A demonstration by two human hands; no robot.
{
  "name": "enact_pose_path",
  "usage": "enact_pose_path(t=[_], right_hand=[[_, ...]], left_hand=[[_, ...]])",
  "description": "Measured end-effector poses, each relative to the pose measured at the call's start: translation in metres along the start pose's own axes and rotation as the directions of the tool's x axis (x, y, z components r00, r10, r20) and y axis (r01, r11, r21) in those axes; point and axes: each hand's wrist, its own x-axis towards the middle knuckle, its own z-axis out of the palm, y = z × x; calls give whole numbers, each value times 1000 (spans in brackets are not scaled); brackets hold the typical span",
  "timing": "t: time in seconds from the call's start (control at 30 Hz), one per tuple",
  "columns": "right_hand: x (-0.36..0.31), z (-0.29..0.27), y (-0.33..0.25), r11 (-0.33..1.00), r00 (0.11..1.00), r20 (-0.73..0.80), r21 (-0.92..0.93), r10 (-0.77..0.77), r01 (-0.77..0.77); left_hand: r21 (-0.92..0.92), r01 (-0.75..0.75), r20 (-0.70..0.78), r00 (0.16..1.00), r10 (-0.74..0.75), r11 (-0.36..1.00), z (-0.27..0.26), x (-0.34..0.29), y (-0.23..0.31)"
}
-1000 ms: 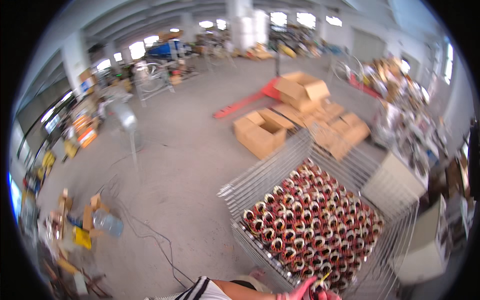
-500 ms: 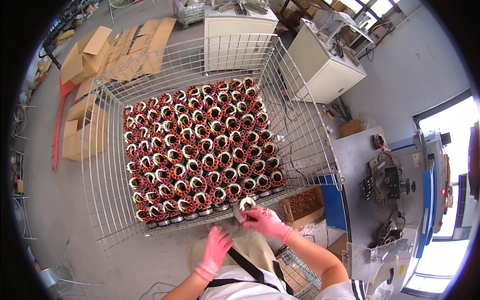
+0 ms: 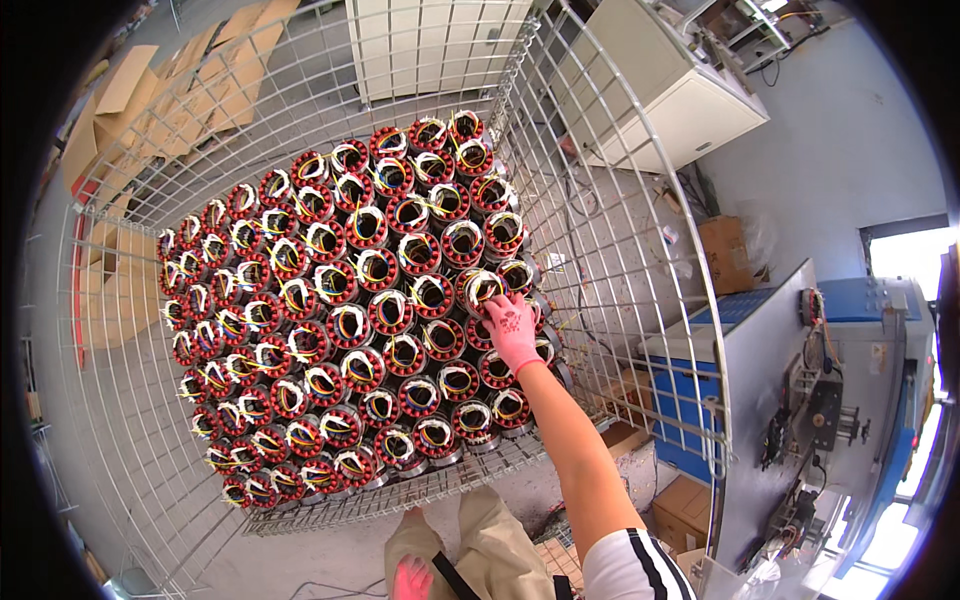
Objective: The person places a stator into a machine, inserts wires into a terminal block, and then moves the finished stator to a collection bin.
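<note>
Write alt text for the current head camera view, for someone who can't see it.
A person's pink-gloved right hand touches a wire-wound ring near the right side of densely packed similar rings inside a wire mesh cage. The left hand, also pink-gloved, is low near the lap. Pale cabinets stand beyond the cage.

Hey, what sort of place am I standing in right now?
Probably a factory workshop, perhaps making motor parts: a wire cage holds rows of red ring-shaped parts with loose wires, and a blue-and-grey machine stands to the right.
</note>
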Motion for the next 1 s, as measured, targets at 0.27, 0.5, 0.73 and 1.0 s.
enact_pose_path(t=[0.27, 0.5, 0.73, 1.0], right_hand=[[49, 40, 6, 984, 983, 162, -140, -90, 113], [69, 45, 0, 959, 937, 347, -254, -32, 127], [61, 43, -5, 964, 980, 200, -257, -19, 72], [-90, -18, 4, 945, 985, -170, 323, 0, 56]], left_hand=[[-597, -7, -61, 997, -36, 802, -4, 37, -96], [-536, 94, -103, 979, -175, 839, 16, 60, -77], [-459, 113, -49, 987, -152, 881, 28, 66, -55], [-221, 83, 95, 993, -63, 972, 28, 40, 7]])
